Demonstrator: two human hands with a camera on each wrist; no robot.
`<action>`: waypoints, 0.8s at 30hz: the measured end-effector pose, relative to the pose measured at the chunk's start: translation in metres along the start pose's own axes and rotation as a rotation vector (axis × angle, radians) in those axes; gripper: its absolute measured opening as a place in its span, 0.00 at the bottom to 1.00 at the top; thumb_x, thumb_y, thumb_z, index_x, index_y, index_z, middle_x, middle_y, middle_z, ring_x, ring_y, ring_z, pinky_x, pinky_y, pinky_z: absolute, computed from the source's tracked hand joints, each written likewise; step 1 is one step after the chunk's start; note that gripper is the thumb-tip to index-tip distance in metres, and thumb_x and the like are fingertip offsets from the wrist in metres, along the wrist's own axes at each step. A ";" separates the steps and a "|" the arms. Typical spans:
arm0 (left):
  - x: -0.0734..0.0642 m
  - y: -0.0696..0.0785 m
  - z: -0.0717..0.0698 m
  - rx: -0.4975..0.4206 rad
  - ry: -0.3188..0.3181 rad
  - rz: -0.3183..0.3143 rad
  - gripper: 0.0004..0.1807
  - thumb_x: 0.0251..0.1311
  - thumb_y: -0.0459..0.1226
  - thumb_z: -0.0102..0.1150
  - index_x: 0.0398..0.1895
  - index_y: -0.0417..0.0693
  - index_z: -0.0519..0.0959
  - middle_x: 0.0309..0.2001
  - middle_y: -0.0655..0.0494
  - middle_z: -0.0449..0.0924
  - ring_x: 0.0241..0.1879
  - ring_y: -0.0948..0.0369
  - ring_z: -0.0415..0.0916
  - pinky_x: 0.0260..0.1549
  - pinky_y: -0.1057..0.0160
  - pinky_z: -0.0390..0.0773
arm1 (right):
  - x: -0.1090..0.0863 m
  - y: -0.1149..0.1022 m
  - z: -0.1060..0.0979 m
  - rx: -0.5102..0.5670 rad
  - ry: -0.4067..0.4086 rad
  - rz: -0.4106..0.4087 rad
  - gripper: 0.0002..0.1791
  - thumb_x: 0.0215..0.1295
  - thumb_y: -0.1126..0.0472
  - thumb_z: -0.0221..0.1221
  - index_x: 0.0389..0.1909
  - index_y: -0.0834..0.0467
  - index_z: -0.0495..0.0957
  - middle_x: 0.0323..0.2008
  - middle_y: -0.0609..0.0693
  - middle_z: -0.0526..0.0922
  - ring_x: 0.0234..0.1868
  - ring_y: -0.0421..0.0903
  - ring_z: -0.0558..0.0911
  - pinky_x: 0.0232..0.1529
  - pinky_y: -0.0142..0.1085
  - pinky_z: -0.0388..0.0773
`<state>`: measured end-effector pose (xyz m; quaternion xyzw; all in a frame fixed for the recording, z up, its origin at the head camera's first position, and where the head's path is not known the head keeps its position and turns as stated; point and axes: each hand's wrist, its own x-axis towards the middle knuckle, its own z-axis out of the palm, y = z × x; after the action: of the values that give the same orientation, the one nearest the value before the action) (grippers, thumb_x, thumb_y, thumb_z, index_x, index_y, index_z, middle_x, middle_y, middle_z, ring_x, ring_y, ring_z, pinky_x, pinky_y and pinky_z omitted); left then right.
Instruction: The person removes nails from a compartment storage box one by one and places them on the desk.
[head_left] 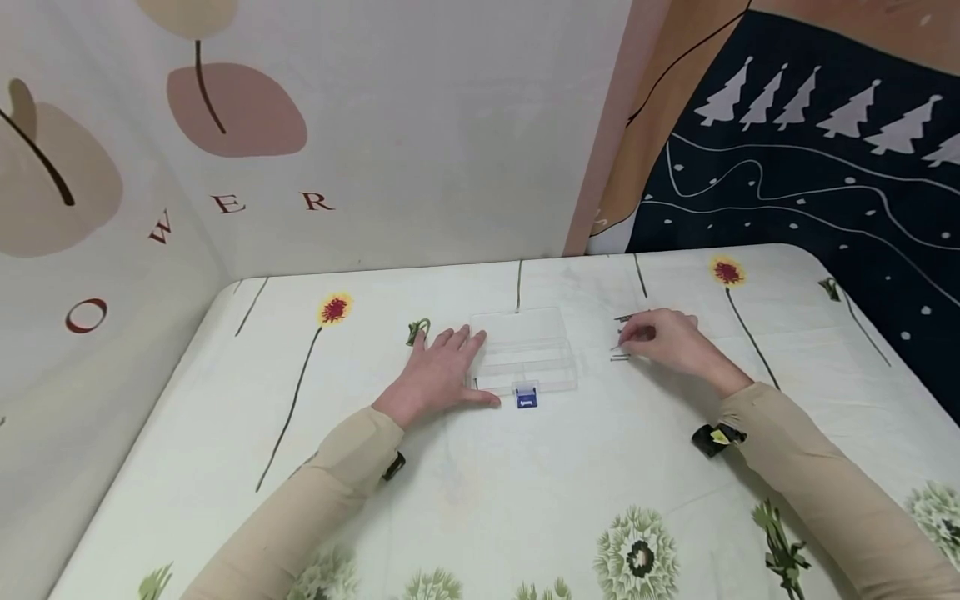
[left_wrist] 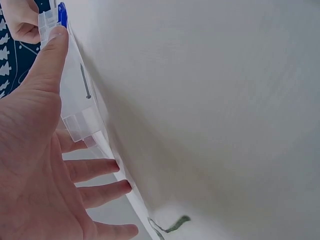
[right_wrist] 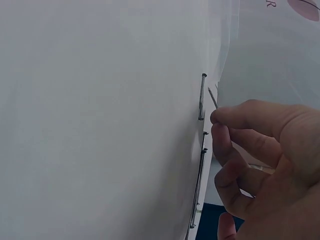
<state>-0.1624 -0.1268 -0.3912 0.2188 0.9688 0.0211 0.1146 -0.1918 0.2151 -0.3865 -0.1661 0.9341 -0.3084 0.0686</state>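
Observation:
A clear plastic compartment box (head_left: 525,354) with a blue latch (head_left: 527,397) lies on the table. My left hand (head_left: 442,372) rests against its left side, fingers spread and straight, thumb along the front edge. In the left wrist view, one nail (left_wrist: 85,82) shows through the box wall. Between thumb and forefinger, my right hand (head_left: 667,340) pinches a thin nail (right_wrist: 213,97), its pointed end sticking out. Just under that hand several loose nails (right_wrist: 201,97) lie on the cloth; the right wrist view shows them in a rough line.
A white cloth (head_left: 480,492) printed with flowers covers the table. Behind it hangs a pale sheet (head_left: 450,150) with printed letters. At the right back is a dark fabric (head_left: 795,183) with white trees.

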 end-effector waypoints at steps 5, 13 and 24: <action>0.000 0.000 0.000 0.000 -0.007 -0.004 0.59 0.46 0.72 0.56 0.76 0.49 0.53 0.74 0.43 0.51 0.70 0.43 0.52 0.63 0.32 0.45 | 0.000 -0.001 -0.001 -0.015 -0.025 0.007 0.04 0.60 0.65 0.64 0.34 0.58 0.85 0.39 0.53 0.85 0.39 0.50 0.77 0.43 0.51 0.53; -0.001 0.000 -0.001 -0.007 -0.001 -0.002 0.59 0.46 0.72 0.57 0.76 0.48 0.54 0.73 0.42 0.52 0.70 0.43 0.52 0.63 0.31 0.45 | -0.001 -0.006 -0.005 0.000 -0.002 0.026 0.06 0.63 0.63 0.62 0.38 0.59 0.85 0.46 0.58 0.84 0.39 0.51 0.74 0.44 0.49 0.56; 0.000 0.000 -0.001 -0.023 -0.004 -0.019 0.59 0.46 0.72 0.57 0.76 0.49 0.54 0.74 0.44 0.52 0.70 0.43 0.51 0.63 0.32 0.44 | -0.002 -0.031 0.009 0.071 -0.004 -0.140 0.05 0.62 0.68 0.61 0.37 0.63 0.84 0.35 0.51 0.83 0.35 0.47 0.75 0.33 0.38 0.71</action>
<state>-0.1625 -0.1271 -0.3904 0.2086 0.9702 0.0305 0.1193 -0.1801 0.1879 -0.3751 -0.2291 0.9086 -0.3450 0.0543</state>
